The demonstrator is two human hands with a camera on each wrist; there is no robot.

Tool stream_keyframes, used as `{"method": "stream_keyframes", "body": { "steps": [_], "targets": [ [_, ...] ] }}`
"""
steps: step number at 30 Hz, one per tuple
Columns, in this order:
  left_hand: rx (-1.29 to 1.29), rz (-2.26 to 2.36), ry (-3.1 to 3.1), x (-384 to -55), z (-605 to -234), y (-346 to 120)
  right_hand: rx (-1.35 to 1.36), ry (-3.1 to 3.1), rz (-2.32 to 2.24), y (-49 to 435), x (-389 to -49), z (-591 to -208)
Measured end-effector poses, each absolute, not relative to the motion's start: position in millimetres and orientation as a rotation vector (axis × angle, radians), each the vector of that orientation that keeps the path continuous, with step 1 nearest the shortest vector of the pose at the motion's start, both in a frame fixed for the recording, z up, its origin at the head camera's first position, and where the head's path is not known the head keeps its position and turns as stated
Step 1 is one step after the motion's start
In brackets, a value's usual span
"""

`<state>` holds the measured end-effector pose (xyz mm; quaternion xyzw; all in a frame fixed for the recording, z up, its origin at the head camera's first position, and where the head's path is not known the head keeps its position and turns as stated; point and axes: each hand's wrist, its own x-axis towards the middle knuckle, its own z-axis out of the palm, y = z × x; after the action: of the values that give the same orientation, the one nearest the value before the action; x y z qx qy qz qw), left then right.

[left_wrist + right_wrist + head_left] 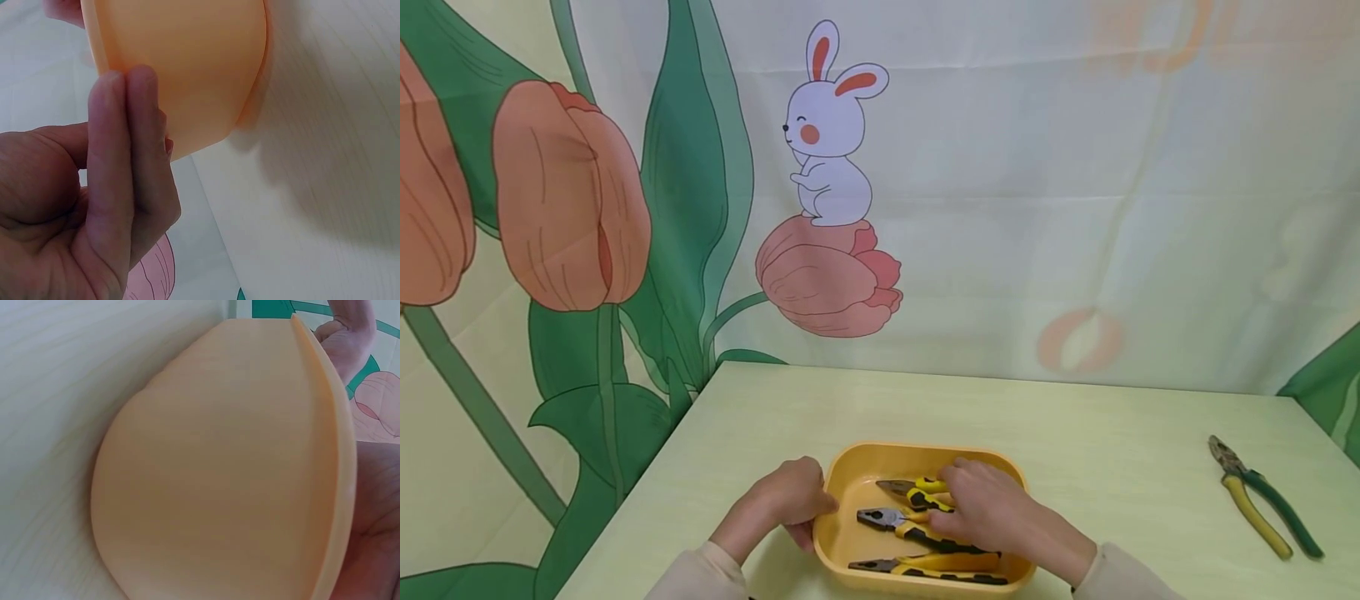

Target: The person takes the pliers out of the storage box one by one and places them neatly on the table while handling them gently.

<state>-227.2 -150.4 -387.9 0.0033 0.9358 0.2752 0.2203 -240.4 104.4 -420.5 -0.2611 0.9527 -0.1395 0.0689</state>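
A yellow plastic bin (850, 454) sits at the table's front and holds several pliers with yellow and black handles. My left hand (797, 498) grips its left rim, thumb over the edge; in the left wrist view, straight fingers (111, 156) lie along the outer wall. My right hand (988, 507) reaches inside, its finger and thumb around the handles of the rearmost pliers (898, 487), which have a tapered nose and are partly hidden by the hand. Just below its thumb lie blunt-nosed combination pliers (883, 518). Another tapered pair (940, 564) lies along the bin's front wall.
Farther right on the pale table (1112, 467) lies a worn pair of pliers (1262, 496) with one yellow and one green handle, spread apart. A printed cloth (970, 250) with tulips and a rabbit hangs behind the table.
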Motion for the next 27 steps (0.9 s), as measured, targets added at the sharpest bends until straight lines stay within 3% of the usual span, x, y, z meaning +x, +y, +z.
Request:
{"method": "stream_keyframes", "body": {
  "steps": [27],
  "targets": [
    [-0.019, 0.765, 2.591, -227.0, -387.0, -148.2, -0.775, 2.898, -0.580, 111.2, -233.4, -414.9]
  ]
}}
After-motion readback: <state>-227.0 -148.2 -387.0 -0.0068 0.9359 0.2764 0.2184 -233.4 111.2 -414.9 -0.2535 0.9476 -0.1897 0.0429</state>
